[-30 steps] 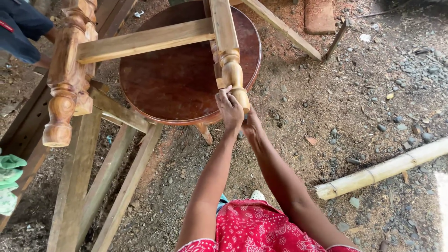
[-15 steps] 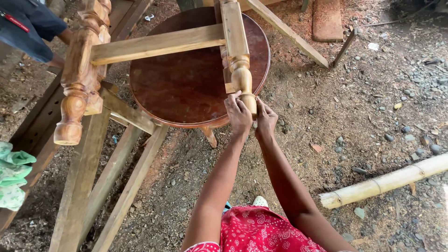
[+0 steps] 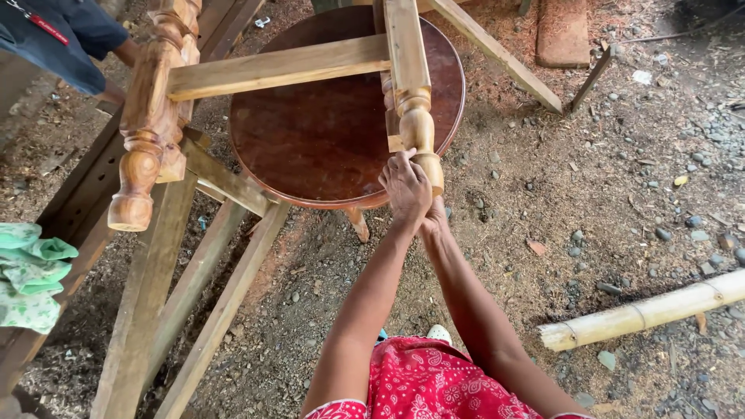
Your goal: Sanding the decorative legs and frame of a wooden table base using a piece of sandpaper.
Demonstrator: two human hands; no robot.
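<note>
A round brown wooden table (image 3: 326, 140) lies upside down on a wooden frame. Its turned legs point up toward me, joined by a pale crossbar (image 3: 279, 68). My left hand (image 3: 405, 186) grips the rounded end of the near turned leg (image 3: 415, 116). My right hand (image 3: 436, 221) sits just below and behind it, partly hidden, against the same leg end. A second turned leg (image 3: 147, 147) sticks out at the left.
Wooden beams (image 3: 202, 310) of the frame run diagonally at lower left. A bamboo pole (image 3: 644, 314) lies on the gravel at right. A green cloth (image 3: 27, 275) hangs at the left edge. Another person in a dark blue sleeve (image 3: 62, 35) stands at top left. A brick (image 3: 560, 31) lies at the top.
The view has shifted so the table and legs sit slightly lower and to the right. My hands stay on the end of the near leg.
</note>
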